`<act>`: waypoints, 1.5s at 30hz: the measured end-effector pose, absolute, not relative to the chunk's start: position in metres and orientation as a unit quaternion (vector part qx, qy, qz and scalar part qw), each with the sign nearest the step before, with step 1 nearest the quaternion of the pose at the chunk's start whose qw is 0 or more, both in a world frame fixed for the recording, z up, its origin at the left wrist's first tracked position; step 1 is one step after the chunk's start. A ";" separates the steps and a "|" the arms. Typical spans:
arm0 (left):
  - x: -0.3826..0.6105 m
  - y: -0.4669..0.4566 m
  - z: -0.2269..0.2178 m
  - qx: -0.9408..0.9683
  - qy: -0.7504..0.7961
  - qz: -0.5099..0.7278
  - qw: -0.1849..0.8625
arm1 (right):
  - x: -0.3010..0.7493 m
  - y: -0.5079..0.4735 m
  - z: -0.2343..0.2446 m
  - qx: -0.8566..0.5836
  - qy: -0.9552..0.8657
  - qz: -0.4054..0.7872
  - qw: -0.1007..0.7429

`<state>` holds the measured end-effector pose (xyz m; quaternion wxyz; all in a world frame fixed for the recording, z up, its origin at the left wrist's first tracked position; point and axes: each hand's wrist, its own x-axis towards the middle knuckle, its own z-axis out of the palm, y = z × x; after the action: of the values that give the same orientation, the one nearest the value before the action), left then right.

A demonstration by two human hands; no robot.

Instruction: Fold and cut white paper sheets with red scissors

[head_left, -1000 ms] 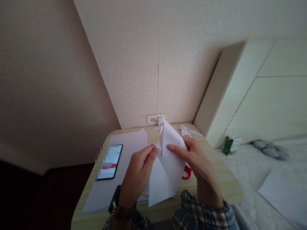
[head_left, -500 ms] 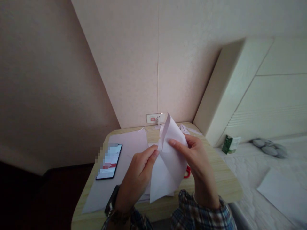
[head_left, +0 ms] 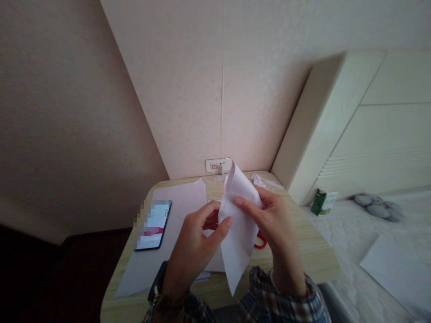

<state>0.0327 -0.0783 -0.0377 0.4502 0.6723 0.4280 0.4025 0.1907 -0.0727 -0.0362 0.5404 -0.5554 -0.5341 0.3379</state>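
A folded sheet of white paper (head_left: 239,233) is held up above the table, its upper end curled over and its lower end coming to a point. My right hand (head_left: 269,213) grips its right side, thumb on the front face and fingers behind. At the left edge, my left hand (head_left: 202,235) has its thumb on the front and its bent fingers partly hidden behind the paper. More white paper lies underneath, and the red handle of what look like scissors (head_left: 261,241) shows just right of the folded sheet.
On the left of the wooden table (head_left: 303,242), a phone (head_left: 154,226) rests on a large white sheet (head_left: 182,197). Folded paper (head_left: 257,179) lies near the back edge, below a wall socket (head_left: 213,165). A green-and-white box (head_left: 323,202) and another sheet (head_left: 397,269) are on the bed at right.
The folded paper has turned in my hands, and its lower point has swung right and down. My left thumb has moved from the edge onto the paper's front, and my left fingers have spread.
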 end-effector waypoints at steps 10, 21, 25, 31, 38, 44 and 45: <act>0.032 -0.074 -0.043 0.614 0.444 0.485 0.436 | 0.200 -0.075 -0.039 -0.494 -0.568 0.406 0.518; 0.033 -0.074 -0.043 0.637 0.444 0.464 0.426 | 0.207 -0.072 -0.044 -0.464 -0.543 0.479 0.511; 0.034 -0.075 -0.042 0.649 0.446 0.454 0.418 | 0.208 -0.072 -0.043 -0.472 -0.529 0.487 0.510; 0.034 -0.075 -0.043 0.649 0.437 0.459 0.420 | 0.209 -0.073 -0.044 -0.479 -0.531 0.480 0.507; 0.036 -0.075 -0.043 0.644 0.437 0.471 0.415 | 0.209 -0.073 -0.045 -0.489 -0.542 0.474 0.493; 0.035 -0.076 -0.041 0.644 0.447 0.473 0.402 | 0.210 -0.075 -0.041 -0.488 -0.564 0.465 0.477; 0.034 -0.076 -0.041 0.647 0.448 0.470 0.400 | 0.210 -0.075 -0.040 -0.481 -0.569 0.466 0.477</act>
<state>0.0345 -0.0759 -0.0410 0.4000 0.6466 0.4483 0.4700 0.2101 -0.0754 -0.0401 0.4775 -0.4812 -0.5688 0.4657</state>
